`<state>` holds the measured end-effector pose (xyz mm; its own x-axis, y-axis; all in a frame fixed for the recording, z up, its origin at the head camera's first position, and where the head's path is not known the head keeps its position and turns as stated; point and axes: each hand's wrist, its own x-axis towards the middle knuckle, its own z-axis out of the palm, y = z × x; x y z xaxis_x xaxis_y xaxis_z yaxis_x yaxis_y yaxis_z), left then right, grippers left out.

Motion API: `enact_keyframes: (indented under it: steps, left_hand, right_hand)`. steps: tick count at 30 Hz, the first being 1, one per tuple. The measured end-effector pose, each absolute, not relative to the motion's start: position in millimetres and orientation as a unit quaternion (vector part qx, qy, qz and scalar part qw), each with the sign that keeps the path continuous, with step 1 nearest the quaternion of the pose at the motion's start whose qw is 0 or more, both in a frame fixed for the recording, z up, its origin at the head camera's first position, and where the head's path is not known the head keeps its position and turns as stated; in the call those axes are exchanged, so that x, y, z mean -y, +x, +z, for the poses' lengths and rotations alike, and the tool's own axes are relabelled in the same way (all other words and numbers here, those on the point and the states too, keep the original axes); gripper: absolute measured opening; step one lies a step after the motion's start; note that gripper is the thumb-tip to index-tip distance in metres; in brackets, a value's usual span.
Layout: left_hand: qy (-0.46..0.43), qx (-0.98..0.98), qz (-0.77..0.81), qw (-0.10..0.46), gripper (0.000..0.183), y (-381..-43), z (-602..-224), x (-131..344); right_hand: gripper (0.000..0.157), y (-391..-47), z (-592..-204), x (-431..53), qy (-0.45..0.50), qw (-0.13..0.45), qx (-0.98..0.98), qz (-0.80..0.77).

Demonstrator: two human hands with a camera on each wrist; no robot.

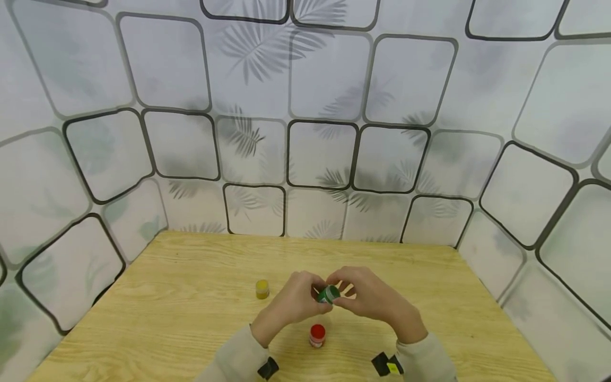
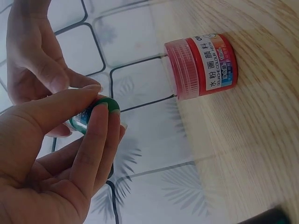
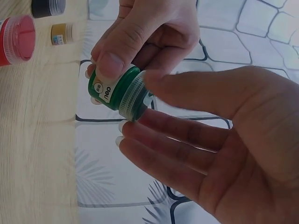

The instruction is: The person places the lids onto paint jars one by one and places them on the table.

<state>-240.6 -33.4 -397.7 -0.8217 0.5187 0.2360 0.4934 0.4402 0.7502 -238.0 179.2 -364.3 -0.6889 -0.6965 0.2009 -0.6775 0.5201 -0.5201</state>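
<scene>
A small green paint jar (image 1: 329, 294) is held up over the table between both hands, tilted, with a clear ribbed lid. My left hand (image 1: 298, 297) grips its green body, thumb over the label, as the right wrist view shows. At the lid, my right hand (image 1: 374, 297) pinches with thumb and forefinger; its other fingers (image 3: 163, 163) stretch out below. Under the hands, a red paint jar (image 1: 317, 336) stands on the table, its label and clear lid plain in the left wrist view (image 2: 201, 67).
Left of the hands stands a yellow paint jar (image 1: 262, 289) on the wooden table (image 1: 191, 318). A dark jar (image 3: 48, 7) shows at the top edge of the right wrist view. Patterned wall covering (image 1: 258, 154) encloses the table's back and sides.
</scene>
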Motion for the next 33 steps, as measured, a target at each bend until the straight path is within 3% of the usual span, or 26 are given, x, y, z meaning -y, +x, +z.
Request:
enact_keyframes:
  steps: [10,20,30,33]
  left_hand:
    - [0.3,-0.847,0.438,0.017,0.013,-241,-397,32]
    - [0.288,-0.852,0.437,0.021,0.014,-246,-401,32]
    - [0.288,-0.854,0.432,0.019,0.013,-249,-401,31]
    - [0.291,-0.852,0.436,0.021,0.014,-248,-402,31]
  right_hand:
    - [0.019,-241,-365,-176,-0.378,0.012,-0.884,-0.275]
    - [0.028,-248,-371,-175,-0.376,-0.005,-0.896,-0.234]
    - [0.018,-251,-372,-175,-0.392,0.005,-0.886,-0.249]
    - [0.022,-252,-372,-174,-0.382,0.001,-0.892,-0.242]
